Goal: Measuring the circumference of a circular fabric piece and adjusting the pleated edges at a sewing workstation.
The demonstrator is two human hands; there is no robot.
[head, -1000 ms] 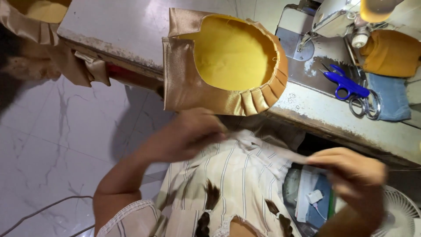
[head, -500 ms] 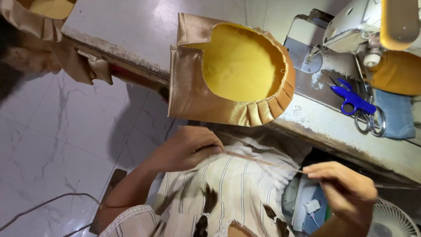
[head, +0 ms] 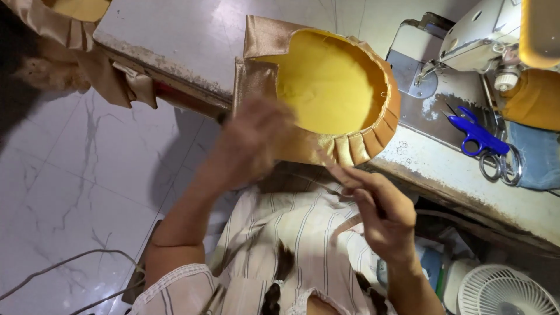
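A gold satin piece (head: pixel 259 64) with a round yellow lining (head: pixel 326 87) and a pleated rim lies at the near edge of the grey table (head: pixel 175 41). My left hand (head: pixel 251 143) is blurred with motion, fingers curled, over the piece's lower left corner. To the right of it, my right hand (head: pixel 379 210) is just below the pleated rim, its fingertips pinched on a thin thread that runs left across my striped shirt. What the left hand holds cannot be made out.
A white sewing machine (head: pixel 478 41) stands at the back right, with blue snips (head: pixel 475 134), metal scissors (head: pixel 501 166), a blue cloth (head: pixel 539 154) and an orange cloth (head: pixel 534 99) beside it. More gold fabric (head: pixel 76 35) hangs off the table's left end. A white fan (head: pixel 507 291) sits below.
Both hands have risen from my lap toward the gold piece. The left hand now overlaps its lower corner, and the right hand has come in close under the pleats.
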